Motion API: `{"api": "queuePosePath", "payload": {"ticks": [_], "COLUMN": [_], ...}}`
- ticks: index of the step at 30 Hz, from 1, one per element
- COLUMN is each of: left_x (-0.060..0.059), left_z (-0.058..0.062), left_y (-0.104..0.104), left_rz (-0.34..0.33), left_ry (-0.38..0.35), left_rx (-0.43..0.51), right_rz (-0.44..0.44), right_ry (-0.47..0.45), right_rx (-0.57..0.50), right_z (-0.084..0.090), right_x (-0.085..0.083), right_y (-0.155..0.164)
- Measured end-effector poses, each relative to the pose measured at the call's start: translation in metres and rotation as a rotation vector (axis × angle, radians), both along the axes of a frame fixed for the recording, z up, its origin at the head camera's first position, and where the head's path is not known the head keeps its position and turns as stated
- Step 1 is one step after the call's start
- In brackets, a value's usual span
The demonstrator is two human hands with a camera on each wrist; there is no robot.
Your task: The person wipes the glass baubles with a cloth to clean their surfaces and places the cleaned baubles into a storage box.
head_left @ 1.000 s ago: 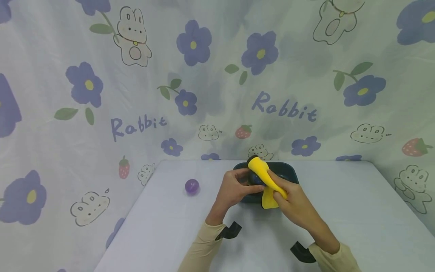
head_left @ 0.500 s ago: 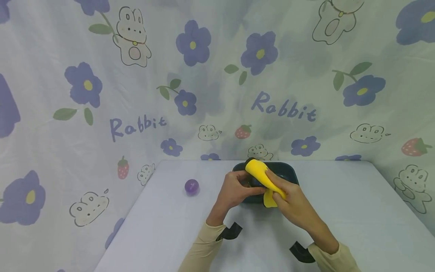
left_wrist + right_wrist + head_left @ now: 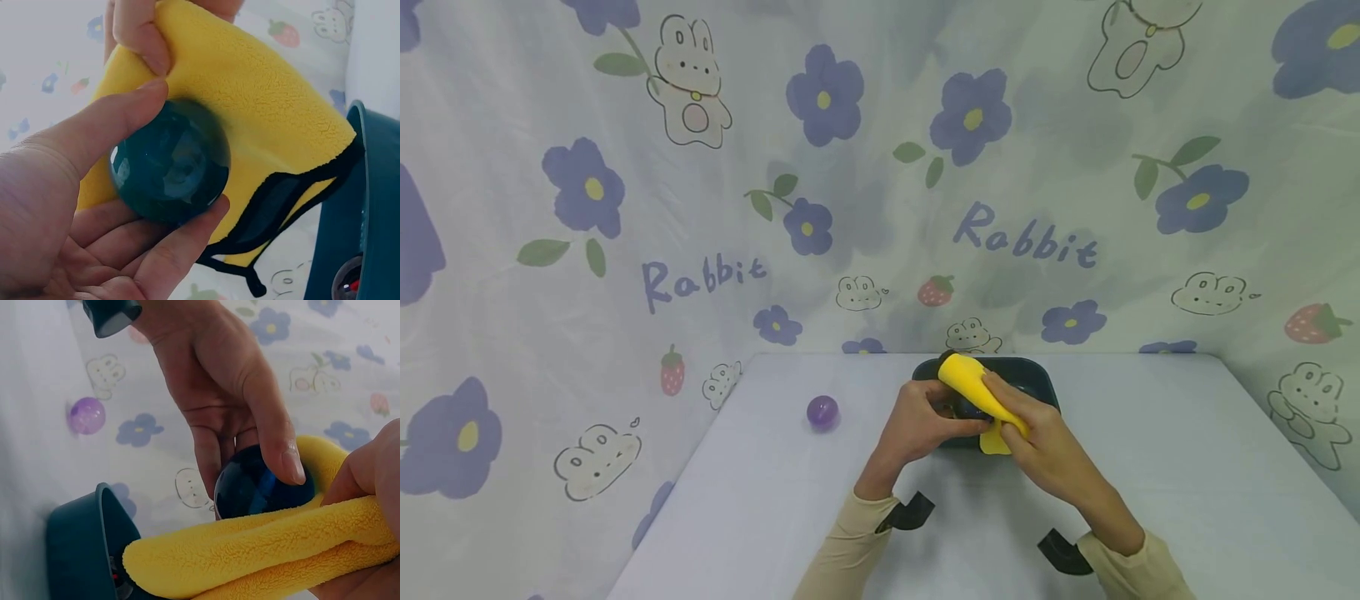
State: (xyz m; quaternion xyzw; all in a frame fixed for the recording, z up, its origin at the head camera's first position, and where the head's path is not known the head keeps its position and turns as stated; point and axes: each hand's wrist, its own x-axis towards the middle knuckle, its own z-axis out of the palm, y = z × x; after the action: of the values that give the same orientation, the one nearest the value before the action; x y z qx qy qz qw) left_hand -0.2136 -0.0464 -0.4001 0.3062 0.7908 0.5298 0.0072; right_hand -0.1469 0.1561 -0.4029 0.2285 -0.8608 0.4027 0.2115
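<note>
My left hand point(image 3: 910, 427) holds a dark blue-green glassy ball point(image 3: 172, 161), thumb on one side and fingers around the other. My right hand point(image 3: 1048, 442) grips a fluffy yellow cloth point(image 3: 972, 383) with black edging. In the left wrist view the cloth spreads out behind the ball, against its side. The right wrist view shows a thick fold of cloth point(image 3: 256, 547) overlapping the ball's lower part. Both hands are over a dark teal basin point(image 3: 1033, 368), whose interior they partly hide.
To the left on the white table point(image 3: 752, 500) lies a shiny purple ball point(image 3: 823, 413). Inside the basin point(image 3: 381, 156), a clear ball with something red in it point(image 3: 350, 281) shows near the wall. A rabbit-and-flower curtain point(image 3: 880, 183) rises behind the table.
The cloth's upper end has shifted slightly down and left over the ball, and its hanging corner has drawn up a little. Both hands keep their holds; the purple ball stays put.
</note>
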Motion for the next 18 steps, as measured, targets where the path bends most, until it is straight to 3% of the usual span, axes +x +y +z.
{"api": "queuePosePath", "payload": {"ticks": [18], "left_x": [0.005], "left_z": [0.003], "left_y": [0.002], "left_rz": [0.010], "left_ry": [0.038], "left_rx": [-0.024], "right_rz": [0.066], "right_ry": [-0.164], "right_rx": [-0.114], "right_z": [-0.004], "right_x": [-0.008], "right_y": [0.010]}}
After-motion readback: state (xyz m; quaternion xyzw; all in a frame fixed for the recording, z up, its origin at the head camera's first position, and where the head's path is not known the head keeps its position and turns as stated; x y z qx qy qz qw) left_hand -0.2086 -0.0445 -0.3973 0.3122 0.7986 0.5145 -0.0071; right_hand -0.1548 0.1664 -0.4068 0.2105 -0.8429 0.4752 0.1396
